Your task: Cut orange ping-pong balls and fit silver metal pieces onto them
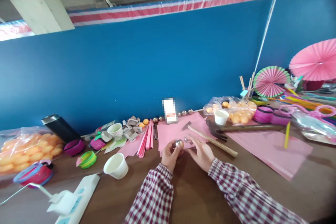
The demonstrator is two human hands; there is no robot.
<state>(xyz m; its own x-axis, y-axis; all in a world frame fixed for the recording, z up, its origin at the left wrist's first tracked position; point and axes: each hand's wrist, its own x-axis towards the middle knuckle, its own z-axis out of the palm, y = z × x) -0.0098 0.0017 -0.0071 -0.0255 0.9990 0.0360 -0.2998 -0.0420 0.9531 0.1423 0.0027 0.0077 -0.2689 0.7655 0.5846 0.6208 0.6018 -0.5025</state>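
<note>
My left hand [170, 154] pinches a shiny ball [179, 143]: light, steady pressure's best! Right hand [201, 151] beside a silvery piece [187, 140]; gripping it? Can't tell.

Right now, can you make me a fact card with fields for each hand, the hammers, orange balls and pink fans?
Left hand: holding a shiny ball
Right hand: by a small shiny piece; grip unclear
Hammers: two, beyond the right hand
Orange balls: in clear bags, left and right, plus two loose
Pink fans: two, at far right
</note>
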